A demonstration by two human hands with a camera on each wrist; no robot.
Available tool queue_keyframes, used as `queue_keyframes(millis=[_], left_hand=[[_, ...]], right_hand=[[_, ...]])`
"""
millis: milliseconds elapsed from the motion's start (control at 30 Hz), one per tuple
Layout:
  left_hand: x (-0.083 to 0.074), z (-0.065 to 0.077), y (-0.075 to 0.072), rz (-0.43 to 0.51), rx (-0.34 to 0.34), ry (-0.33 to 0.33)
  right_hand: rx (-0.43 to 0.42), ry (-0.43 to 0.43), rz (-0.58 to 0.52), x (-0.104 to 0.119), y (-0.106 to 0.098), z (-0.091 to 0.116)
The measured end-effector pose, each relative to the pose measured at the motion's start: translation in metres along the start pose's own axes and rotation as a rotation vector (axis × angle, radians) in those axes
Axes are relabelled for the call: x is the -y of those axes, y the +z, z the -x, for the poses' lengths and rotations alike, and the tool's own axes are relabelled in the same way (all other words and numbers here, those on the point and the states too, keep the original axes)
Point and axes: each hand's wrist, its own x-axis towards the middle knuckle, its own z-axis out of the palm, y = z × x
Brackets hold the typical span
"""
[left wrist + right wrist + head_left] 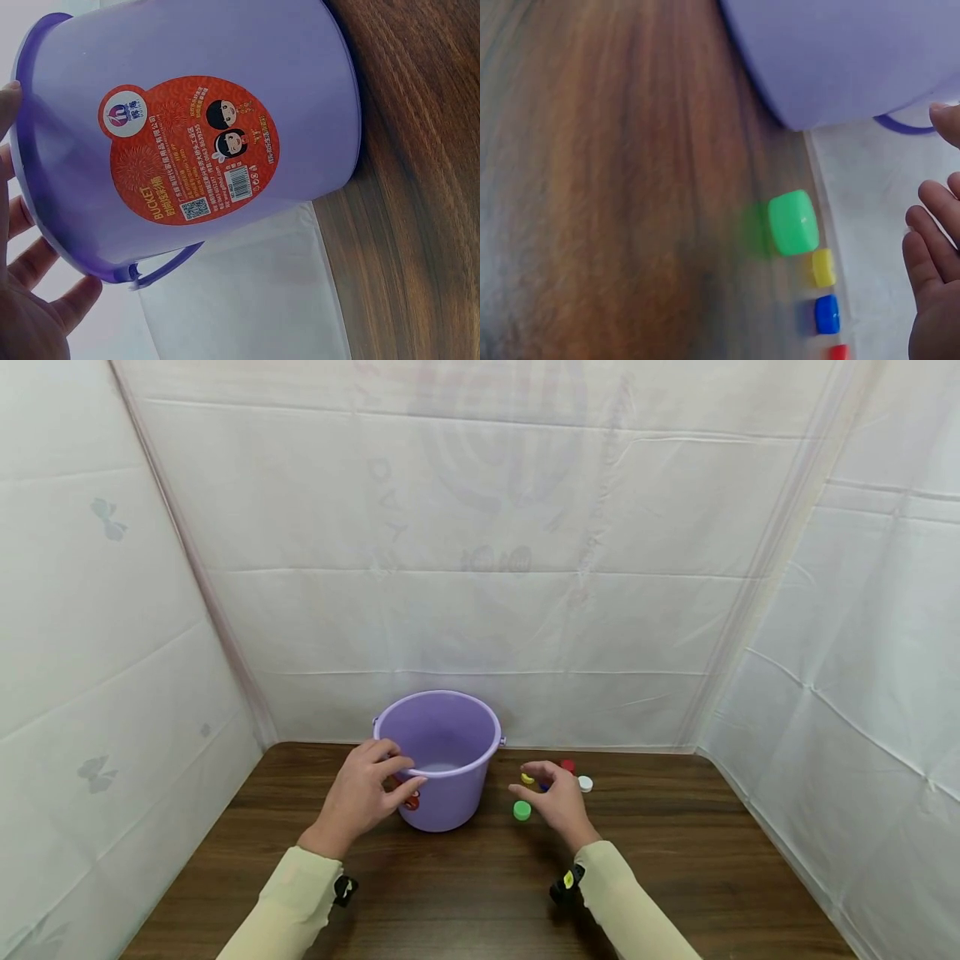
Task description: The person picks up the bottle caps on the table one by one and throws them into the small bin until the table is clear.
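At your far left, your left hand (pixel 363 785) holds the near left part of the bucket (pixel 467 797) by its rim (pixel 56 251), fingers over it and thumb outside, a loose hold by the look of it. The bucket stands upright on the table (pixel 442 889), just right of that hand and left of your other one. Next comes the green cap (pixel 522 811), nearest you, just below your right thumb in the head view. The yellow piece (pixel 528 779) shows in the gap between that thumb and the forefinger. Your right hand (pixel 558 797) hangs above the table with thumb and fingers well parted, and nothing shows in its grasp. The blue piece (pixel 827 314) is mostly hidden by its fingers in the head view, but plain in the right wrist view. The red cap (pixel 567 766) lies just beyond the hand, and the white cap (pixel 585 784) just to its right. As for progress, I judge you early in the work: the bucket is steadied, while all five small pieces lie outside it, none picked up. I cannot tell about the hidden part of the bucket's inside.
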Motion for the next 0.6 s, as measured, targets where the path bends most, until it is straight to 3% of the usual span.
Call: queue_keyframes(millis=[600], left_hand=[[0.002,0.000,0.000,0.000,0.008,-0.008]], right_hand=[[0.075,0.049,0.112,-0.021,0.001,0.010]])
